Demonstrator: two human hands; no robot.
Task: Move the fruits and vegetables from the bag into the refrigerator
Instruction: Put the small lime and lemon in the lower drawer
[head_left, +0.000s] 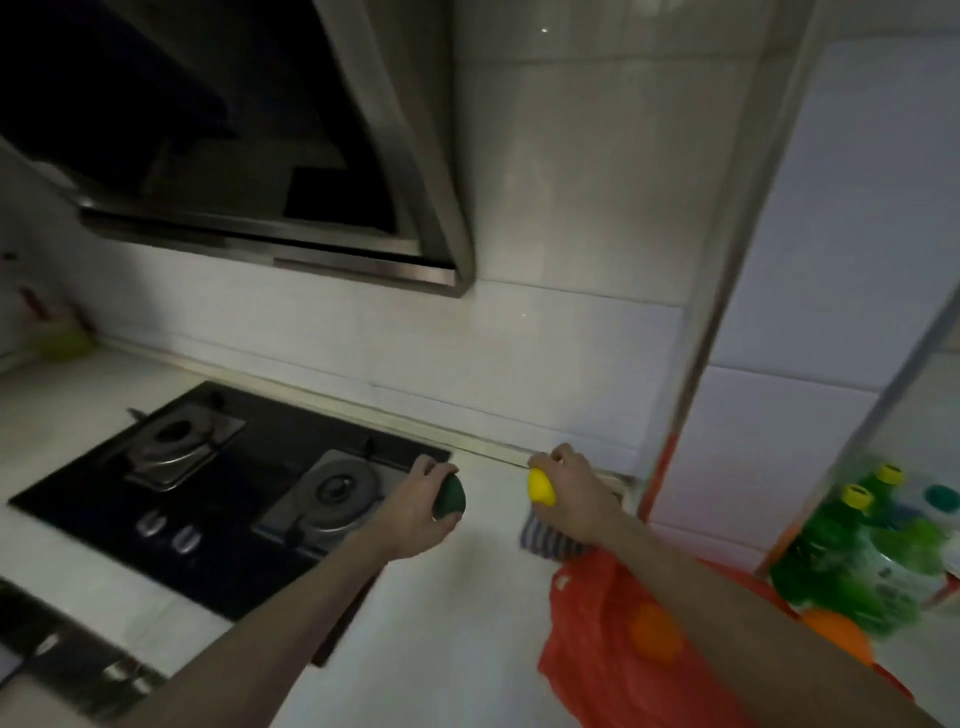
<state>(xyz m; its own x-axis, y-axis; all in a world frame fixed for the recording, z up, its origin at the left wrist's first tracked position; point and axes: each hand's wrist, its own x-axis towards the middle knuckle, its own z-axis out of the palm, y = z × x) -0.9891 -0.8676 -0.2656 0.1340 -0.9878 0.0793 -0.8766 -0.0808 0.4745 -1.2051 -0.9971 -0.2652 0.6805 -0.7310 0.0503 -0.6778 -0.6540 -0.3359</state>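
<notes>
**Two fruits in hand, more left in the bag**

Your left hand (415, 514) holds a small dark green rounded fruit (453, 498), fingers (434, 467) curled over its top and the palm under it. Your right hand (571, 493) grips a yellow lemon-shaped fruit (541, 486) the same way. Both fruits are up off the pale counter (457, 623), between the black glass gas hob (218, 499) and the tiled wall.

Both look light and firm enough for one hand each. Their skins look smooth, so I'd keep the whole-hand wrap round the widest part and not rely on a fingertip pinch. The picture is blurred, so I cannot tell whether the green fruit is soft or hard; squeeze gently.

Under your right forearm lies the red thin plastic bag (587, 670), slumped on the counter, with a round orange fruit (655, 631) showing through it. The film looks limp, so I'd lift the fruit out through the opening and not pull on the bag. A second orange shape (836, 631) sits past your forearm; I cannot tell whether it is inside the bag.

The white refrigerator (857, 218) is to your right. Green bottles with yellow caps (852, 561) stand low in it, in what seems to be a door shelf. A striped cloth (537, 538) lies beneath your right wrist.
</notes>
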